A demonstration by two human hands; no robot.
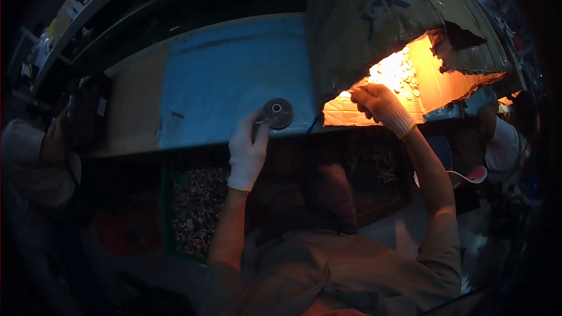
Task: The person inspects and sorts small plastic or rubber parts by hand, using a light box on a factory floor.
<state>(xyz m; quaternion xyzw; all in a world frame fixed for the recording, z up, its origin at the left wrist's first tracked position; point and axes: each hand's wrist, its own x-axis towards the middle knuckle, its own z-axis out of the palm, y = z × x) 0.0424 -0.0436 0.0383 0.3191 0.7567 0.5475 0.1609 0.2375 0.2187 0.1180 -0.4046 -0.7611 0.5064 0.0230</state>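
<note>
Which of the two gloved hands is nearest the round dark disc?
The left hand, at the edge of the disc on the blue tabletop; the right hand is away at the torn cardboard box, lit orange inside.

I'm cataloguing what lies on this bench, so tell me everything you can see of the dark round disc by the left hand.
The dark round disc is squat and dark grey, with a paler ring around a dark centre on top. It looks like metal, though the dim light leaves that unsure. It appears to lie flat on the blue work surface, close to the near edge. The gloved left hand reaches its left side; whether the fingertips grip it is unclear.
</note>
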